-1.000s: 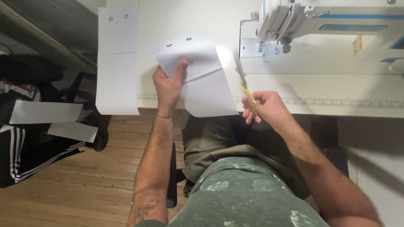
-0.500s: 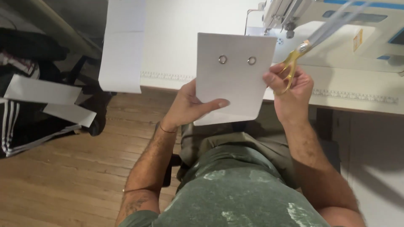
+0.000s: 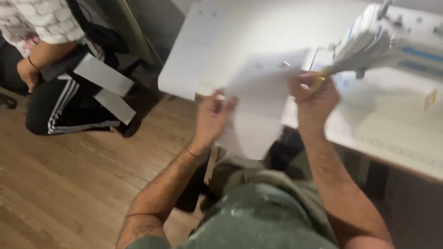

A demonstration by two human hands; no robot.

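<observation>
My left hand point(image 3: 212, 115) grips the left edge of a white sheet point(image 3: 263, 101) with two small metal eyelets near its top. The sheet hangs in front of me over my lap, blurred by motion. My right hand point(image 3: 314, 94) holds yellow-handled scissors point(image 3: 355, 57) at the sheet's right edge, with the blades pointing up and right toward the sewing machine. I cannot tell whether the blades touch the sheet.
A white sewing machine point(image 3: 401, 32) stands on the white table point(image 3: 397, 133) at the right. Another long white sheet point(image 3: 189, 60) hangs off the table's left end. A person in striped black trousers point(image 3: 55, 106) crouches at the far left on the wooden floor point(image 3: 69, 184), beside grey panels point(image 3: 104, 76).
The view has swung and tilted, bringing the crouching person into sight. The sheet has turned and dropped lower between my hands, and the scissors stay raised at its right edge.
</observation>
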